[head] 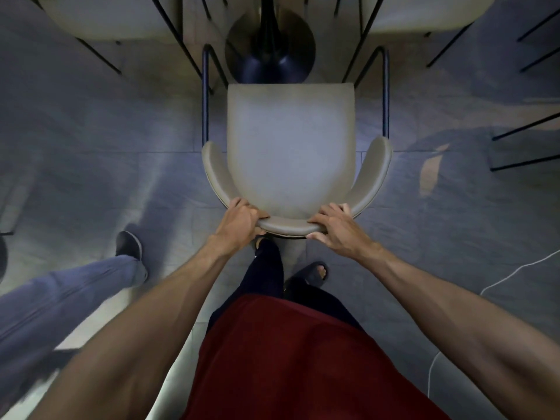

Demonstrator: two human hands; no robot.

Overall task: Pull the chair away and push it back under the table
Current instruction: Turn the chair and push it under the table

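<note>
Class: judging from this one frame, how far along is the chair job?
Done: both hands, left hand and right hand, grip the chair backrest. In hand: the whole seat shows, near the table base. Pulling or pushing can't be told. Left: chair tucked under.

grey tiled floor under the chairs

the floor [91, 122] carries the beige chair [291, 147], the round dark table base [269, 47], two more chairs at the top corners, the person's sandalled feet, and a white cable [515, 268] at the right edge.

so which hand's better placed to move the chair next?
Neither clearly: left hand and right hand both grip the chair backrest, evenly spaced either side of centre. Probably use both.
</note>
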